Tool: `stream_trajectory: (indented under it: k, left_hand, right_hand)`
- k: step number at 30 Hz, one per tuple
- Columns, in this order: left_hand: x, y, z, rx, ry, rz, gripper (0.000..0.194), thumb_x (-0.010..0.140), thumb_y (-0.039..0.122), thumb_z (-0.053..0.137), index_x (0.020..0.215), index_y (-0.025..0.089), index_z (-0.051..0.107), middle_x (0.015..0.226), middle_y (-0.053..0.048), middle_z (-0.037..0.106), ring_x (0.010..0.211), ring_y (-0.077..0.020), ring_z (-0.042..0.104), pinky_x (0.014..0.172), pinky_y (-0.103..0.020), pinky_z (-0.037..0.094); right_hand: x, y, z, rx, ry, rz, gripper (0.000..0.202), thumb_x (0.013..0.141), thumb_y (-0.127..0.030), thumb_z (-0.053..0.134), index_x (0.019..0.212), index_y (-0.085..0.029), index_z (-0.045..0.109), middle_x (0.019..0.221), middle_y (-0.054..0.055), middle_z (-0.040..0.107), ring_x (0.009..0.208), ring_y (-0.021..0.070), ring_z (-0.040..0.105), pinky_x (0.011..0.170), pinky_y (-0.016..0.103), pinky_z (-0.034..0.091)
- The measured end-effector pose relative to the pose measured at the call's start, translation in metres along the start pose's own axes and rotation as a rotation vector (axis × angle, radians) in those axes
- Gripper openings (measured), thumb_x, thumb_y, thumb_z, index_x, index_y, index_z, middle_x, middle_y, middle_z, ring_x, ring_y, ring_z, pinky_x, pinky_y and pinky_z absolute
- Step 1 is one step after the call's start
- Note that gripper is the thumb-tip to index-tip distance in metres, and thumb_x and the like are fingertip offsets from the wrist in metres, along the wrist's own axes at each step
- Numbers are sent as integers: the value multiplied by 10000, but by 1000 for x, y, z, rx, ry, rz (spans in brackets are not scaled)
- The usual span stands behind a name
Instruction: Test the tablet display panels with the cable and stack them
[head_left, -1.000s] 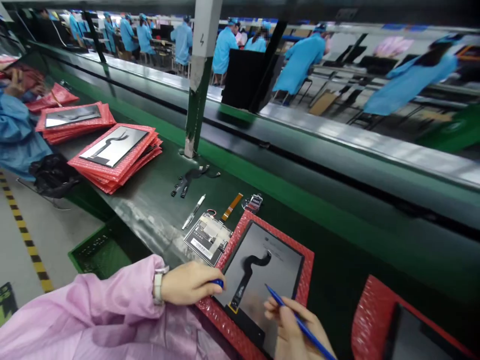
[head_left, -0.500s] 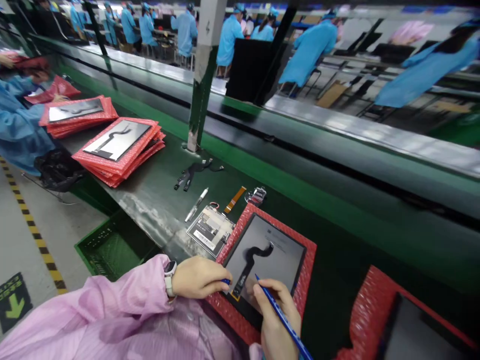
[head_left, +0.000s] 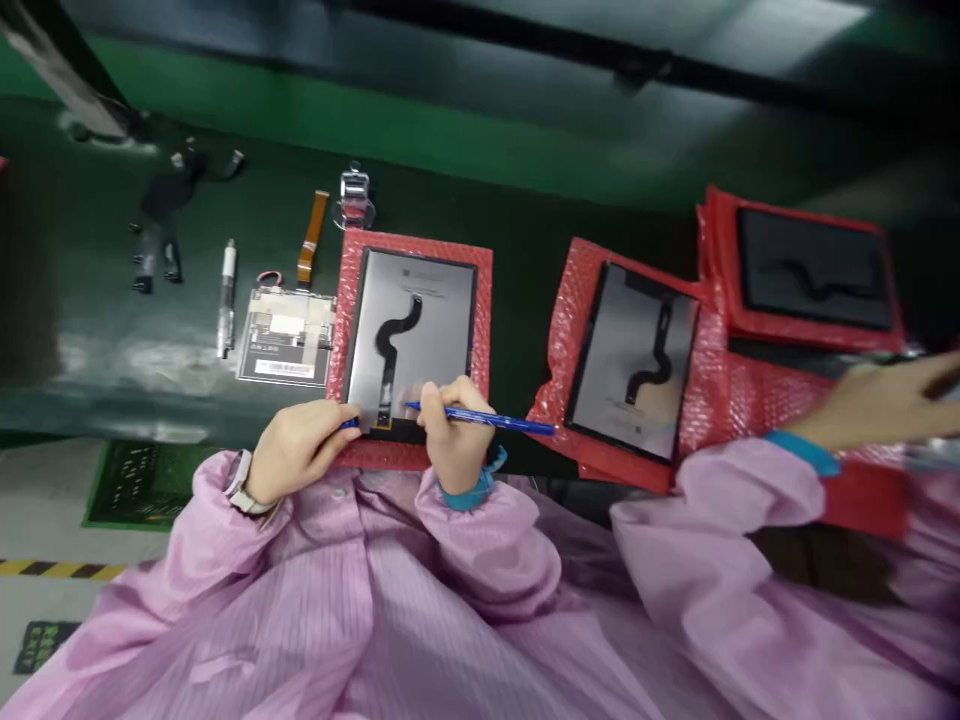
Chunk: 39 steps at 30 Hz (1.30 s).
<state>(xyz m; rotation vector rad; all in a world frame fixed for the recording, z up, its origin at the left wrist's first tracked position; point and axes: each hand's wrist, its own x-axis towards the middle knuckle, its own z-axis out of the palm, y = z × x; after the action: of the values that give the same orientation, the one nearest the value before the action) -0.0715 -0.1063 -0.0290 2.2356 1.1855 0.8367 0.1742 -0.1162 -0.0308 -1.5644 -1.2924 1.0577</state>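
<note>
A flat display panel (head_left: 433, 335) with a grey metal back lies in front of me on a red bubble-wrap bag (head_left: 420, 243). A black flex cable (head_left: 387, 345) curves across its back. My right hand (head_left: 459, 432) is closed around a blue pen (head_left: 499, 420), its tip over the lower part of the panel, just right of the cable; whether it touches I cannot tell. At the panel's lower left corner, my left hand (head_left: 300, 448) pinches a small blue pen cap (head_left: 350, 423).
Left of the panel are a circuit board assembly (head_left: 285, 338), an orange ribbon cable (head_left: 312, 238), a white-and-clear pen (head_left: 226, 300) and black flex cables (head_left: 161, 215). To the right, a second panel (head_left: 637, 360) lies on red wrap, near another person's arm (head_left: 847, 410).
The view has swung right and down, bringing in the right-hand panels and a neighbour's arm. Both my hands keep their holds on the pen and cap at the panel's lower edge.
</note>
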Motion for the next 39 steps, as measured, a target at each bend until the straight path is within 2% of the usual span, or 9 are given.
stream_trajectory:
  k: [3,6,9,13,17,21,25,29,39]
  left_hand:
    - [2,0,-1,15,4,17,249,1074,284,446,1068,149,656,912,-66,743,807,-168,713,743,-255,528]
    - [3,0,-1,27,0,15,273,1075,297,441,1046,146,666,900,-72,742,785,-171,712,717,-258,529]
    - [3,-1,0,37,-2,16,277,1078,305,437,1040,149,663,897,-71,743,771,-167,712,708,-259,530]
    - [3,-1,0,36,-6,16,268,1084,305,429,1047,154,647,910,-64,746,787,-164,717,712,-256,530]
    - [4,0,-1,27,-5,24,262,1086,295,427,1052,149,642,911,-65,747,788,-165,719,719,-259,529]
    - [3,-1,-1,32,-10,54,306,1098,346,408,1107,146,640,916,-66,756,780,-168,729,707,-257,532]
    - [1,-2,-3,30,-11,82,363,1078,452,433,1172,157,622,954,-60,772,807,-166,753,726,-238,554]
    - [3,-1,-6,-26,-20,92,417,1079,497,384,1070,157,626,875,-49,758,748,-147,739,688,-226,541]
    - [5,0,-8,-54,-2,192,381,1103,447,318,1047,171,574,747,-14,664,613,-117,619,598,-226,459]
  right_hand:
    - [2,2,-2,-55,-80,-60,311,964,-405,577,699,-242,563,605,-14,541,638,177,587,543,297,473]
    - [14,3,11,-101,-126,-101,237,991,-418,584,963,-198,667,916,24,680,818,150,650,713,302,573]
    - [25,3,30,-128,-125,-115,334,998,-419,590,1212,-167,629,1203,82,650,1014,171,654,887,364,591]
    - [30,0,44,-163,-95,-145,297,986,-428,594,870,-157,633,834,5,633,687,85,556,664,234,502]
    - [31,-6,44,-95,-67,-231,500,929,-400,627,571,-186,351,533,-61,362,499,56,305,519,243,259]
    - [34,-8,36,382,-29,-125,363,948,-416,600,697,-216,432,526,-78,428,453,68,382,468,215,290]
    - [25,-14,30,675,-208,-102,238,942,-431,641,862,-219,568,706,-36,558,569,86,518,506,210,383]
    - [4,-25,35,655,-402,-83,243,1020,-353,517,884,-208,658,801,-1,603,679,91,582,606,225,445]
    - [0,-28,45,591,-419,-126,244,1032,-314,501,868,-201,641,782,-19,592,671,66,592,593,197,429]
